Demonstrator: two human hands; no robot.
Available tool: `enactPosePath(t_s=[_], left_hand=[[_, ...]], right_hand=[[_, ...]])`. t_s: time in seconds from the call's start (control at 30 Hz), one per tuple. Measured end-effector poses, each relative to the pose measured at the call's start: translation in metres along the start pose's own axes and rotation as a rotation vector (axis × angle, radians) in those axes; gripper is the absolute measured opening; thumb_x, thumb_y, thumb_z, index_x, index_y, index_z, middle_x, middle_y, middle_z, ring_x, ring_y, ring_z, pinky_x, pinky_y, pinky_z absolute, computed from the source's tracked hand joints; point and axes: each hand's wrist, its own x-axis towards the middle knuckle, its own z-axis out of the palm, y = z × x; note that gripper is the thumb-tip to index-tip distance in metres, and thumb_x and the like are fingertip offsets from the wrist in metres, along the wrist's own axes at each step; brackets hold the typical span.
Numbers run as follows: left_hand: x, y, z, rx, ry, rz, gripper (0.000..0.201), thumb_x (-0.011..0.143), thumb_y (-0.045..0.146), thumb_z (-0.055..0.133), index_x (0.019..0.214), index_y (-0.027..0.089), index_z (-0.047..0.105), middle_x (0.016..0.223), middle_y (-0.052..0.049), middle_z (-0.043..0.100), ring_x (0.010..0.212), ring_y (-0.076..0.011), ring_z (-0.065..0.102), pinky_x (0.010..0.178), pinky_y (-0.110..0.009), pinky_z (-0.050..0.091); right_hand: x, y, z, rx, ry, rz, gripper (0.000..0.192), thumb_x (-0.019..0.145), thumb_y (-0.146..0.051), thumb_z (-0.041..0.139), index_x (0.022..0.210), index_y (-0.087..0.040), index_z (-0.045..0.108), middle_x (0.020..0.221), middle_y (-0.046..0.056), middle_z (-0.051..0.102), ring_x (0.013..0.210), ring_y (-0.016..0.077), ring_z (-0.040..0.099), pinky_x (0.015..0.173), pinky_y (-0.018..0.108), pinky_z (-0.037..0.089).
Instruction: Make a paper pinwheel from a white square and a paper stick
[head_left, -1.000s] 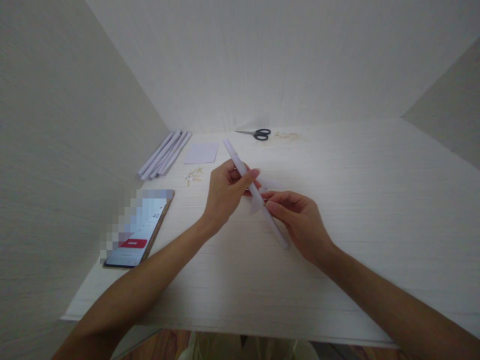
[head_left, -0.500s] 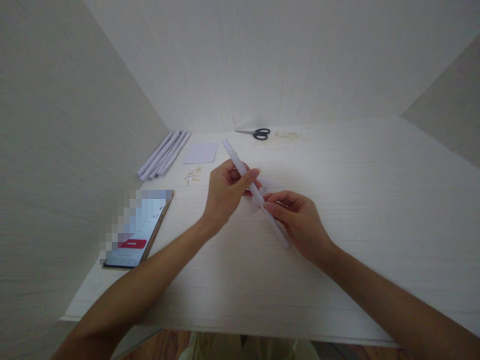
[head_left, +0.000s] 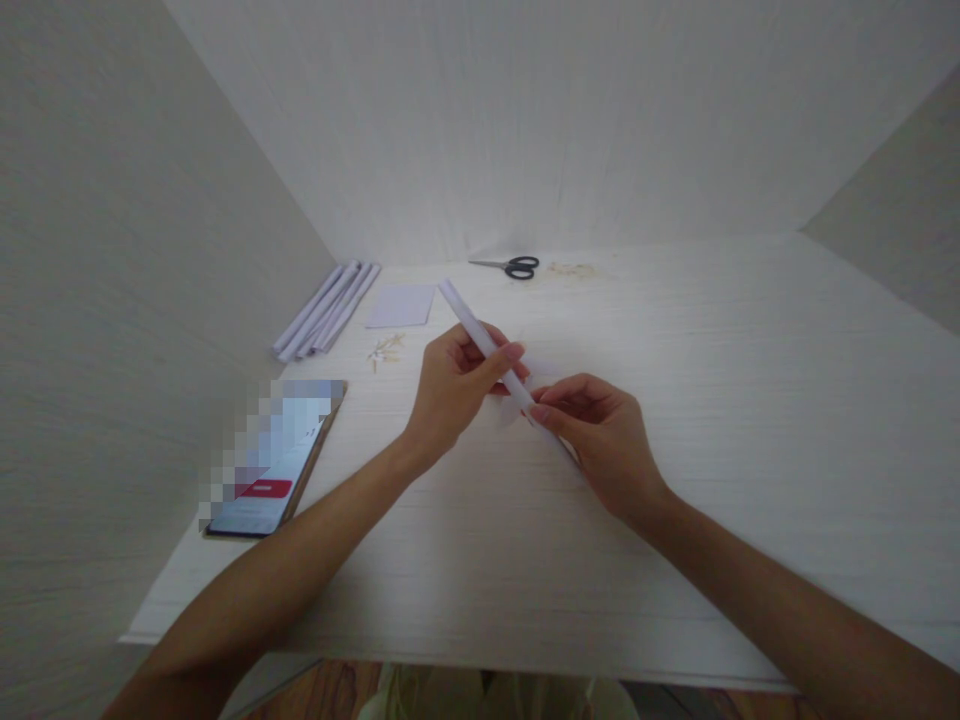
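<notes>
A slim white paper tube (head_left: 476, 325) slants across the middle of the view, held above the table. Around its upper half my left hand (head_left: 457, 385) is closed, the thumb lying over the top. My right hand (head_left: 600, 430) pinches the tube lower down, thumb and fingertips pressed on it; its lower end is partly hidden by that hand. Between the hands, a pale, thin flap shows beneath the tube, too blurred to name.
Several rolled paper tubes (head_left: 326, 310) lie at the back left, beside a square of white paper (head_left: 401, 306). Small pale strips (head_left: 385, 349) are scattered nearer. Black-handled scissors (head_left: 520, 267) rest by the back wall, next to more bits (head_left: 572, 270). A phone (head_left: 281, 455) lies left.
The paper tube has turned slightly in my hands, and its lower end has swung back behind my right hand. My right hand has shifted a little; my left hand keeps its hold.
</notes>
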Motion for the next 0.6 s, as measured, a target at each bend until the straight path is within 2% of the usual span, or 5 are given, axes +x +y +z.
enactPosePath(t_s=[0.2,0.33,0.6], left_hand=[[0.003,-0.001,-0.004,0.096,-0.174,-0.069,0.015,0.061,0.024,0.067,0.067,0.013,0.060,0.062,0.000,0.062,0.060,-0.0099,0.059,0.057,-0.020,0.049],[0.003,0.001,-0.006,0.145,-0.195,-0.121,0.014,0.058,0.023,0.068,0.062,0.012,0.061,0.058,0.001,0.061,0.054,-0.0085,0.057,0.050,-0.018,0.048],[0.005,0.002,-0.012,0.183,-0.248,-0.130,0.015,0.056,0.024,0.069,0.063,0.011,0.063,0.060,0.000,0.062,0.056,-0.0100,0.058,0.057,-0.022,0.050]], right_hand=[[0.000,-0.002,-0.002,-0.059,0.044,-0.054,0.011,0.058,-0.018,0.072,0.064,-0.019,0.063,0.068,-0.002,0.066,0.064,0.0106,0.059,0.063,0.024,0.047],[0.000,-0.005,-0.002,-0.149,0.077,-0.094,0.011,0.057,-0.017,0.072,0.062,-0.018,0.063,0.062,-0.003,0.064,0.058,0.0089,0.058,0.058,0.022,0.048],[0.001,-0.005,-0.003,-0.171,0.050,-0.048,0.012,0.055,-0.018,0.072,0.064,-0.018,0.064,0.063,-0.001,0.065,0.058,0.0099,0.059,0.056,0.022,0.048]])
